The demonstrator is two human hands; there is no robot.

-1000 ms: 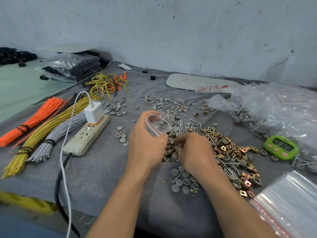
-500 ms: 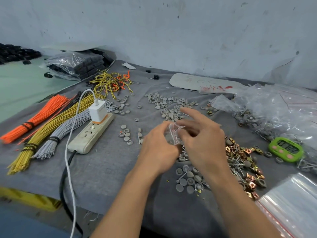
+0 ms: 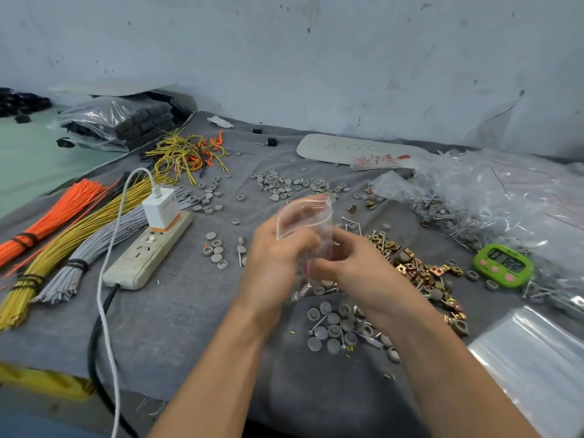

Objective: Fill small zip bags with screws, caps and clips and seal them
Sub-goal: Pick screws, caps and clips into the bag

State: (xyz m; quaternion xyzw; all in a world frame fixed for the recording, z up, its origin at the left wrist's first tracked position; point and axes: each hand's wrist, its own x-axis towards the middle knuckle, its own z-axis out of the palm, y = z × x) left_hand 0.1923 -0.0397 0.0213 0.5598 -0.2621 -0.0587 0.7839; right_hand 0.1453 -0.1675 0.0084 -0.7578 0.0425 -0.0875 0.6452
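A small clear zip bag [image 3: 305, 216] with a red strip at its mouth stands upright above the grey cloth, mouth gaping. My left hand [image 3: 275, 260] grips its left side. My right hand [image 3: 350, 267] pinches its lower part from the right. What lies inside the bag is too blurred to tell. Grey round caps [image 3: 331, 330] lie in a loose group just below my hands, with a few screws among them. Brass clips [image 3: 417, 270] mixed with screws spread to the right. More grey caps [image 3: 284, 184] are scattered farther back.
A white power strip [image 3: 151, 251] with a charger and cable lies to the left, beside orange, yellow and grey wire bundles [image 3: 63, 235]. A green timer [image 3: 502, 265] sits right. Filled bags [image 3: 493, 200] pile at back right; a stack of empty zip bags [image 3: 537, 358] lies front right.
One second ago my right hand was down on the caps while my left held the bag. It rose to the bag, and both hands now hold it upright, lifted slightly.
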